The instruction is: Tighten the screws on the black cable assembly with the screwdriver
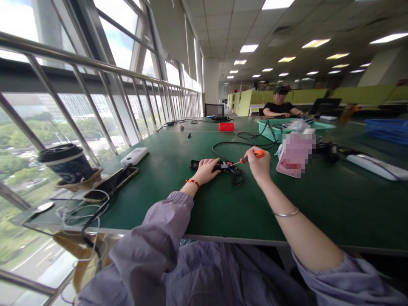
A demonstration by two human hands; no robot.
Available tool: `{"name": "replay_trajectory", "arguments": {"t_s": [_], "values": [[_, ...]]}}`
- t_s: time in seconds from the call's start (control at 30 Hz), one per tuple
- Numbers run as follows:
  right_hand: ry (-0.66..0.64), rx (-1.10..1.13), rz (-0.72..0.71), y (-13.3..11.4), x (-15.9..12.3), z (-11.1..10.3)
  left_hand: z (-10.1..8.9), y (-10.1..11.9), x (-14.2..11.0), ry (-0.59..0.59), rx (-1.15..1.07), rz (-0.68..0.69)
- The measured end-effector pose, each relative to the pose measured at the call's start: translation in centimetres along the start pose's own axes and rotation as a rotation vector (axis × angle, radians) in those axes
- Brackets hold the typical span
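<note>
My left hand [204,171] lies over a long black device [226,166] on the green table, its fingers closed round the body. The device's right end looks opened up, with small parts and dark wires showing; their detail is too small to make out. A black cable [219,143] runs from near that end towards the basket. In my right hand [260,166] is a screwdriver [245,160] with an orange and black handle. Its thin metal shaft slants down to the left, and the tip is at the device's exposed part. Whether it touches a screw I cannot tell.
A green basket [266,131] and a pink phone-like object [295,157] are to the right. Further back are a red box [226,127] and a seated person [278,108]. On the left are a cup [68,165], a dark phone [111,185] and a white power bank [134,156].
</note>
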State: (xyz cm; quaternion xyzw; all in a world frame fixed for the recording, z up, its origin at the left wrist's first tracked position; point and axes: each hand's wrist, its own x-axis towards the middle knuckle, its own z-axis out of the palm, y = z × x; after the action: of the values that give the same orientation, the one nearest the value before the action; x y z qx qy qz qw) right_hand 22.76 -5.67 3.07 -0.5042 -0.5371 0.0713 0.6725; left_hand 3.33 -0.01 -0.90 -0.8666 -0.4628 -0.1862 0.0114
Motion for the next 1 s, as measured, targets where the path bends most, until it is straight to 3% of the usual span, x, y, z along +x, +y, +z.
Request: {"name": "replay_trajectory", "arguments": {"t_s": [0.27, 0.47, 0.63, 0.83, 1.0], "values": [[-0.03, -0.02, 0.021, 0.19, -0.04, 0.12, -0.15, 0.06, -0.12, -0.003, 0.008, -0.004], [-0.153, 0.071, -0.102, 0.37, -0.13, 0.16, -0.04, 0.0, -0.07, -0.003, 0.014, -0.004], [-0.072, -0.103, -0.067, -0.04, -0.28, 0.15, -0.03, -0.02, -0.06, -0.007, 0.014, -0.004], [-0.1, 0.008, -0.108, 0.09, -0.19, 0.13, -0.05, 0.03, -0.09, -0.007, 0.018, -0.006], [-0.04, -0.105, -0.059, -0.21, -0.23, -0.07, -0.1, 0.06, -0.13, -0.009, 0.022, -0.007]]}}
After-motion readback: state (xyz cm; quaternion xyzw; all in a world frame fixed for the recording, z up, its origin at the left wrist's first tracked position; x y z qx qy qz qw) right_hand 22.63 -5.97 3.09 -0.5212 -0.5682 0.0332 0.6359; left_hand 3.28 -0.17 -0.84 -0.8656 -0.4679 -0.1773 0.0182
